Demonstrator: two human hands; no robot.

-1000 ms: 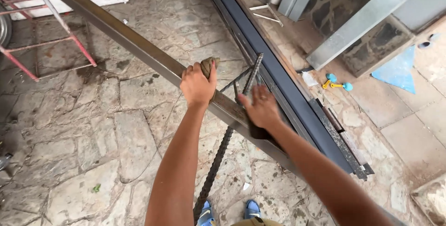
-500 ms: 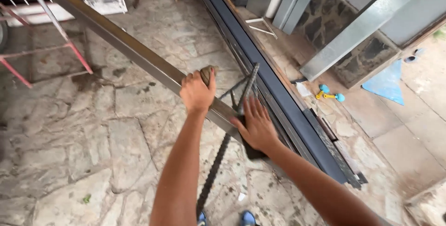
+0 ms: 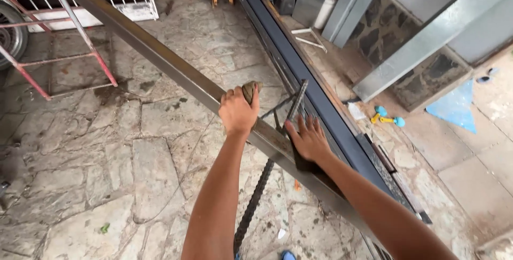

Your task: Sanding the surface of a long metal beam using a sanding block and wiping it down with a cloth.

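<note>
Left hand (image 3: 238, 111) gripping a worn pad (image 3: 250, 90) on the long steel bar (image 3: 160, 57), right hand (image 3: 309, 140) lying flat, fingers spread, pressing perhaps a dark cloth (image 3: 304, 163).

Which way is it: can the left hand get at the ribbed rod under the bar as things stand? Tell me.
Probably not at once. The left hand is closed on a worn pad atop the long steel bar, and the ribbed rod runs below that bar, so the bar lies between them.
</note>
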